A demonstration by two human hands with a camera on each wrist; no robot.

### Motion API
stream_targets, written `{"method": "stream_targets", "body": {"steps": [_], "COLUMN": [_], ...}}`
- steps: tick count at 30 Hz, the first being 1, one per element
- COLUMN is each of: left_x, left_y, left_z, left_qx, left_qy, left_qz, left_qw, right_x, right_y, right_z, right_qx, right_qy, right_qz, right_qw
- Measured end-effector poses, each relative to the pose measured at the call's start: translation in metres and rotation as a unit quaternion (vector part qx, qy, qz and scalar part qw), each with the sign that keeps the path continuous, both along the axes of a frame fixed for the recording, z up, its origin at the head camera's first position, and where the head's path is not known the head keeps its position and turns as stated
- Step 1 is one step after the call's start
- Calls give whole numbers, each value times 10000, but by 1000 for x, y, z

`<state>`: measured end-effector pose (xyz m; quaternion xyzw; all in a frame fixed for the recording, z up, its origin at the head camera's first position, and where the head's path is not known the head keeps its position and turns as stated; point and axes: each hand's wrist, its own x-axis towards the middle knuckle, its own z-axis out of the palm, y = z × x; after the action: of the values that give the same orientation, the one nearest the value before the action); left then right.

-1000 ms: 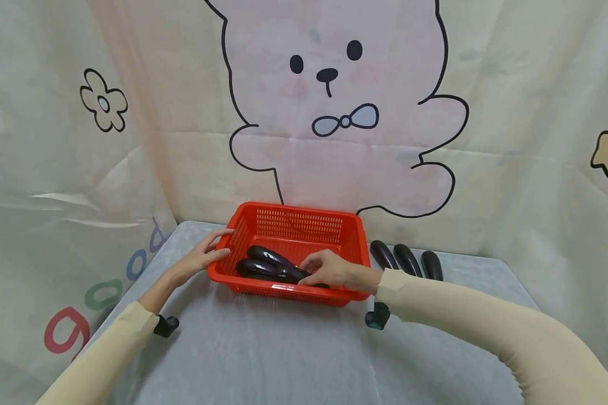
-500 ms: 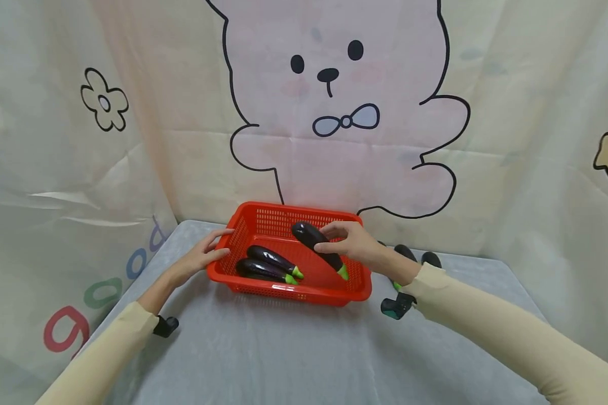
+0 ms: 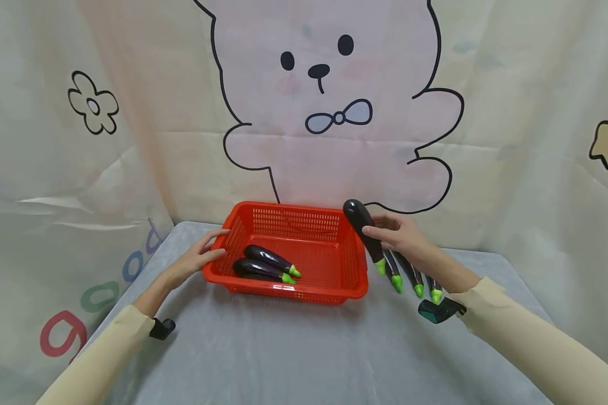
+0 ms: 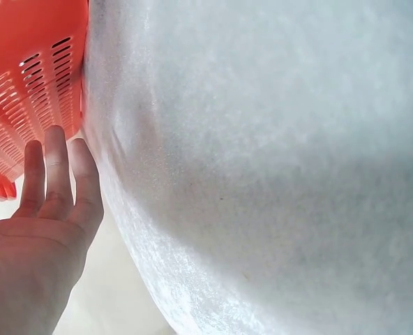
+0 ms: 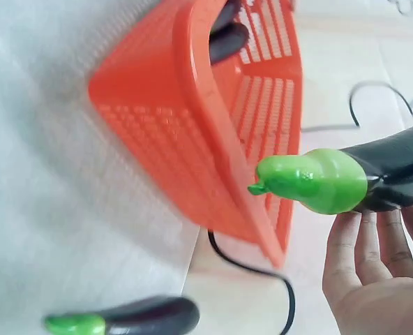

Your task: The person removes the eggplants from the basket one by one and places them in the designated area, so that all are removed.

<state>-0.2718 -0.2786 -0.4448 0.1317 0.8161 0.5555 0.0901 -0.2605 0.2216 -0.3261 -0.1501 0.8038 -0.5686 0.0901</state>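
Observation:
My right hand (image 3: 404, 233) holds a dark eggplant (image 3: 361, 220) with a green cap over the right rim of the red basket (image 3: 319, 259). In the right wrist view, the fingers (image 5: 369, 255) lie along the glossy eggplant and its green stem end (image 5: 311, 181) points toward the basket. At the basket's left side, my left hand (image 3: 195, 260) rests with its fingers stretched out. The left wrist view shows those straight fingers (image 4: 56, 174) against the slotted basket wall. Inside the basket, eggplants (image 3: 268, 259) lie side by side at the front left.
Three more eggplants (image 3: 395, 275) lie in a row on the table right of the basket, partly behind my right hand and forearm. A grey cloth (image 3: 294, 349) covers the table. Behind it hangs a curtain (image 3: 182, 169) printed with a bear.
My right hand has lifted one eggplant from the basket's front and carried it up and right to above the right rim. The left hand has stayed at the left side.

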Motion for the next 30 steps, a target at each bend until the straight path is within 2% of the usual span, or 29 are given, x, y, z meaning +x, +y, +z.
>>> {"method": "stream_targets", "body": {"steps": [10,16,23,30], "left_x": [-1,2,5,5], "left_y": [-3,-3,1,4], "left_z": [2,3,3,5], "left_qx": [-35,-81,-93,-22], "left_qy": [-67,-22,25,50], "left_qz": [75,152,207,144], "left_qw": [9999,9998,9997,9999], "right_x": [10,16,18,15], "right_y": [56,88,121,151], "right_z": [-5,-10,-21,-35], "right_qx": [-153,-13,-100,81], "right_qy": [-285,-386,-659,-803], "right_qz": [-492,-723,-931,-1007], "right_qw": [9983,9966,9934,9916]}}
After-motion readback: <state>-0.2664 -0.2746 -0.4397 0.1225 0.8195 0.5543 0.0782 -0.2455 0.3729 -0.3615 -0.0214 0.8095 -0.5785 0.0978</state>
